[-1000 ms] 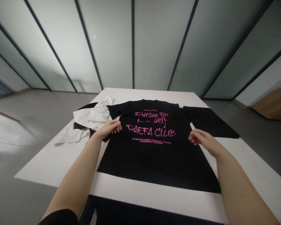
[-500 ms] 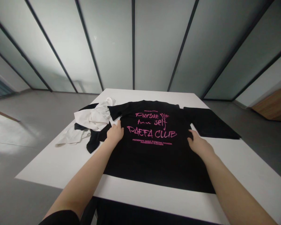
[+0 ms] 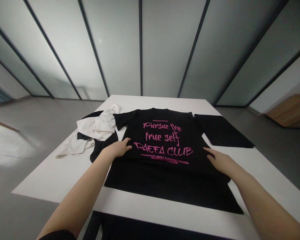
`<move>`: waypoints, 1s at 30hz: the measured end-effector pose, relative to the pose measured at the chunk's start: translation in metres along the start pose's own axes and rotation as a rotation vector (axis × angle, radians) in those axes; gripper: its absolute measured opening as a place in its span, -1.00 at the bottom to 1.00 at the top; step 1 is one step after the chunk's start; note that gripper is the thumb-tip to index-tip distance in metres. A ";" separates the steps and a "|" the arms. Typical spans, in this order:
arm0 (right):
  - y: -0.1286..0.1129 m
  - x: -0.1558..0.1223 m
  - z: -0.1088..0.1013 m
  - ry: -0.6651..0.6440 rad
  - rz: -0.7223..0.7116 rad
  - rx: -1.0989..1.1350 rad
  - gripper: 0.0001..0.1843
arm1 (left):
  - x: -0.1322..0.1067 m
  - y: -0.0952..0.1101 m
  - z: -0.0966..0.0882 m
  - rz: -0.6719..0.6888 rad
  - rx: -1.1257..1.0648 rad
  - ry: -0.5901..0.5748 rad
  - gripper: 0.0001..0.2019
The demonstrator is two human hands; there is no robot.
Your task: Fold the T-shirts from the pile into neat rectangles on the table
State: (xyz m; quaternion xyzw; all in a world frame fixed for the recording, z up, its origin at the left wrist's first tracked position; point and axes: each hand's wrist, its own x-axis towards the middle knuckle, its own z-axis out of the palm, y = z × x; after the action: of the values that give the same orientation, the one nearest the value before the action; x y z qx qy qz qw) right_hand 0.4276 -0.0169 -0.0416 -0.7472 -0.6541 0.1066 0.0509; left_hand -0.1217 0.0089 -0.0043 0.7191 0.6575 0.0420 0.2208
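A black T-shirt (image 3: 165, 175) with pink lettering lies back-print up across the white table (image 3: 40, 180), its collar away from me and its hem near the front edge. My left hand (image 3: 120, 148) is closed on its left side, level with the large bottom line of lettering. On the opposite side, my right hand (image 3: 219, 161) pinches the other edge, thumb and forefinger over the cloth. Between both hands the printed part is drawn fairly smooth. A slack fold crosses the shirt just below the print.
Left of the shirt is a crumpled pile of white clothing (image 3: 100, 125) with black clothing (image 3: 102, 146) under it. A flat, folded black garment (image 3: 225, 131) lies to the right. Frosted glass panels (image 3: 160, 50) stand behind the table.
Both hands have moved toward me, drawing the shirt's sides along. The wrinkled lettering has smoothed out and reads fully, while a fold has formed below it. The hem's right corner has shifted outward.
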 end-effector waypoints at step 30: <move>-0.146 0.049 0.028 0.171 -0.183 -0.016 -0.39 | 0.061 0.099 0.063 0.093 0.177 0.412 -0.50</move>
State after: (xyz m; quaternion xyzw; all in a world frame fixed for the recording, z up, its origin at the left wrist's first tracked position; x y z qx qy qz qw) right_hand 0.2859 0.0496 -0.0423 -0.6910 -0.7137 0.0321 0.1101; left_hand 0.0004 0.0479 -0.0383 0.7413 0.6561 0.1402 0.0159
